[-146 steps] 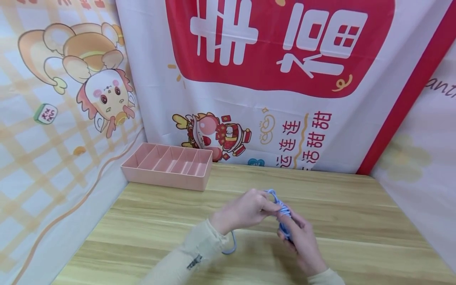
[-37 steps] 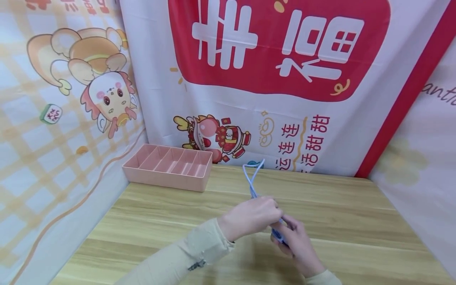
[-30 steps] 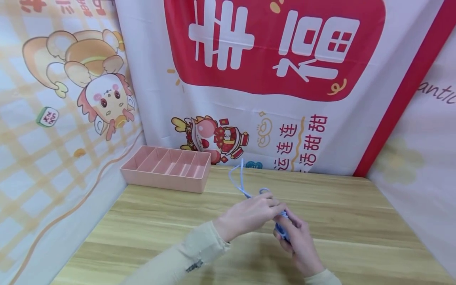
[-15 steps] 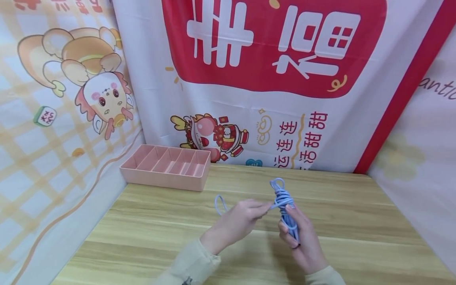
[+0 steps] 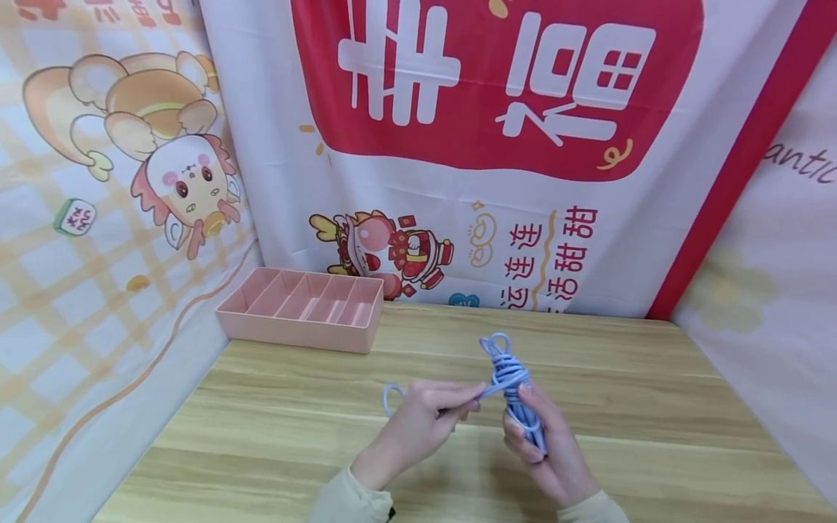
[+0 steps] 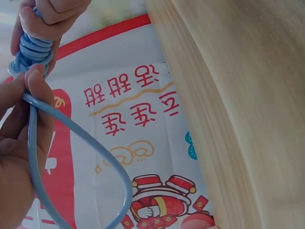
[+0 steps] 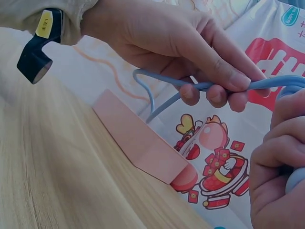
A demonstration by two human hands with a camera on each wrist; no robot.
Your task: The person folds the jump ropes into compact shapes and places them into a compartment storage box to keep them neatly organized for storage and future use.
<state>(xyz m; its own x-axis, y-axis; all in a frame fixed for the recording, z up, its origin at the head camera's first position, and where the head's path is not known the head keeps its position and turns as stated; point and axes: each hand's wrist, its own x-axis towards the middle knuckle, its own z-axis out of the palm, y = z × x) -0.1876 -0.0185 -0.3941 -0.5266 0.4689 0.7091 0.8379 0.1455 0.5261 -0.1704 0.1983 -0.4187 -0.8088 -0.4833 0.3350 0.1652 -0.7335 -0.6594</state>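
A light blue cord (image 5: 510, 374) is bundled lengthwise, with several turns wound round its middle and small loops standing out at the top. My right hand (image 5: 556, 450) grips the lower part of the bundle, thumb against the windings. To its left, my left hand (image 5: 418, 421) pinches the doubled free end between thumb and fingers, and the stretch between the hands runs straight. In the left wrist view a loose loop (image 6: 125, 179) of cord hangs from the pinch. The right wrist view has the left hand (image 7: 176, 47) holding the doubled strand, with its loop behind the fingers.
A pink tray (image 5: 294, 330) with several compartments stands at the back left of the wooden table (image 5: 275, 428), against the printed cloth walls. A red and white cloth (image 5: 418, 181) hangs behind the table's far edge. The left wrist wears a dark strap (image 7: 40, 52).
Around a second ago the left hand covered the bundle, carrying the cord's end across it. It has since drawn left and down, pulling the strand out. The right hand keeps its grip.
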